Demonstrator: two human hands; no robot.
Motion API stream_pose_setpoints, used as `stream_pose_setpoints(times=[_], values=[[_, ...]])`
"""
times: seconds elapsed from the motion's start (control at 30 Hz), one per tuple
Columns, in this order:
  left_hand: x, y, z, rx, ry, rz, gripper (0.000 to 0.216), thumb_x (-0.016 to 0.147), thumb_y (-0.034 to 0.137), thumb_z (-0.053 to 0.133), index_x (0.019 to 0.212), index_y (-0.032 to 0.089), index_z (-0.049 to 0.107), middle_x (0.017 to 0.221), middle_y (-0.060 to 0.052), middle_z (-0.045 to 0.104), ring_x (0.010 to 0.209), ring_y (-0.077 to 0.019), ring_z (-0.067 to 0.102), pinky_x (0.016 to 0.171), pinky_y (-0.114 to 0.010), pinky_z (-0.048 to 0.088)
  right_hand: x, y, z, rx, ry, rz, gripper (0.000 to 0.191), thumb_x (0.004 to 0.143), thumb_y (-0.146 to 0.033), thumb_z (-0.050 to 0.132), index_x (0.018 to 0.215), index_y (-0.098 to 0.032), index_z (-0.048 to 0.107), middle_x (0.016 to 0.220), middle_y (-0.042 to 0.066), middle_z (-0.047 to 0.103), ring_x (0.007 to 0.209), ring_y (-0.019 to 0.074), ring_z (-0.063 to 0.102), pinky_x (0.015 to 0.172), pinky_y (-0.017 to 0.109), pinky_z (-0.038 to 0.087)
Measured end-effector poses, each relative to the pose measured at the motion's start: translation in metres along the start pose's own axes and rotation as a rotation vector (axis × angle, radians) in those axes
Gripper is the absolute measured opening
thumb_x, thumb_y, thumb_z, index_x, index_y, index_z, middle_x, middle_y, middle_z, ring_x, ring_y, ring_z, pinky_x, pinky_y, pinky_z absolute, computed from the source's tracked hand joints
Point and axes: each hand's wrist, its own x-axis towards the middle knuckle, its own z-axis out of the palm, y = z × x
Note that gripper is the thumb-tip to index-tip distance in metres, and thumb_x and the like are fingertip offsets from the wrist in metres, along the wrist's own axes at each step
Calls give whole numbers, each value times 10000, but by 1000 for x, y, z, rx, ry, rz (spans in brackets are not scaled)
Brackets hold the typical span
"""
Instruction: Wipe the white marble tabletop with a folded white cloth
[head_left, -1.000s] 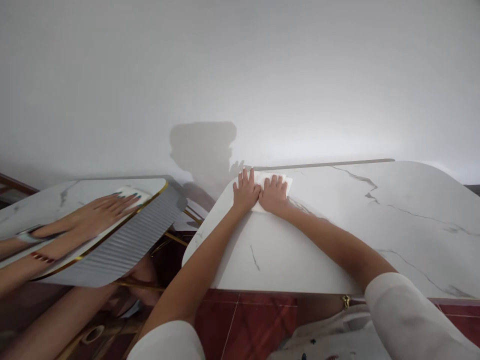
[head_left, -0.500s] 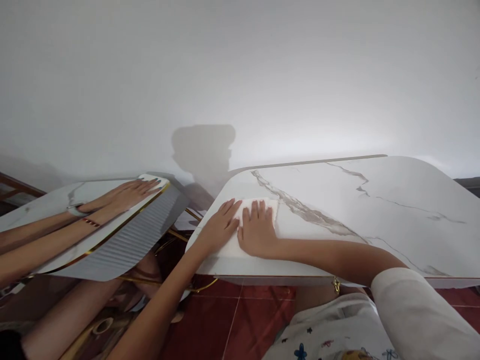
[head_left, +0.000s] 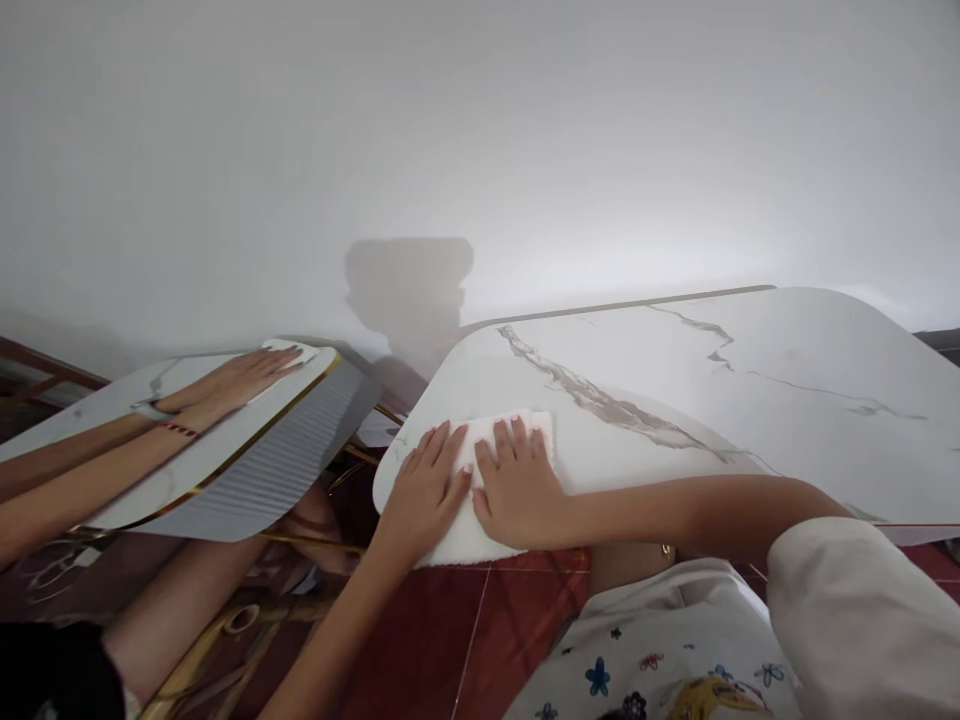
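White marble-veined surface point(head_left: 675, 400) with rounded corners, centre frame, against a plain wall point(head_left: 480, 120). Left hand point(head_left: 421, 492) and right hand point(head_left: 517, 487) press flat, fingers spread, on a soft white cloth point(head_left: 480, 500).

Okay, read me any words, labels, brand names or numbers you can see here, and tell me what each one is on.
No readable text anywhere in this view.
White cloth under the left hand and right hand: plain, no label.
Marble tabletop: grey veins only, no lettering.
Shirt: flower prints and a picture, no words.
Second table at left, where another person's hands rest: no markings.
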Motion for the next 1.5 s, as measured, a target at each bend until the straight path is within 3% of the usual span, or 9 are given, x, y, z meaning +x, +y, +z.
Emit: stream_pose_setpoints(times=[0.23,0.5,0.7,0.87,1.2,1.5], values=[[32,21,12,-32,-5,35,563,984,427,295,1459,157,430,1552,-161,403,1466,-333,317,1163,-544,330,2,28,-7,-44,11,53,586,997,-371,394,1493,-60,401,1593,246,300,1486,415,210,1167,601,210],[122,13,44,-80,5,60,564,969,410,309,1414,97,456,1499,-185,463,1458,-314,329,1192,-520,290,66,88,-12,-181,50,107,541,988,-370,373,1467,-129,445,1580,178,358,1469,363,267,1151,529,248],[190,2,70,-168,7,-1,555,933,390,381,1417,140,486,1532,-134,442,1455,-307,335,1196,-500,292,113,131,-19,-183,57,153,531,985,-369,340,1448,-143,468,1578,169,368,1471,360,266,1150,524,241],[231,-15,86,-261,-1,-54,590,902,406,446,1435,159,499,1553,-109,424,1471,-305,316,1211,-482,268,147,157,-24,-186,25,157,555,987,-395,316,1464,-144,451,1590,157,350,1481,353,241,1156,514,232],[283,-40,109,-286,24,-73,568,893,395,480,1428,208,524,1546,-70,441,1476,-297,311,1221,-479,254,193,184,-29,-145,5,199,559,987,-401,323,1482,-161,423,1610,130,320,1491,318,220,1175,510,213],[308,-24,112,-253,-21,-21,542,910,342,432,1420,186,527,1530,-73,465,1456,-253,357,1220,-439,259,197,200,-29,-145,59,274,564,993,-404,301,1472,-136,433,1591,153,344,1478,332,247,1179,517,208]])
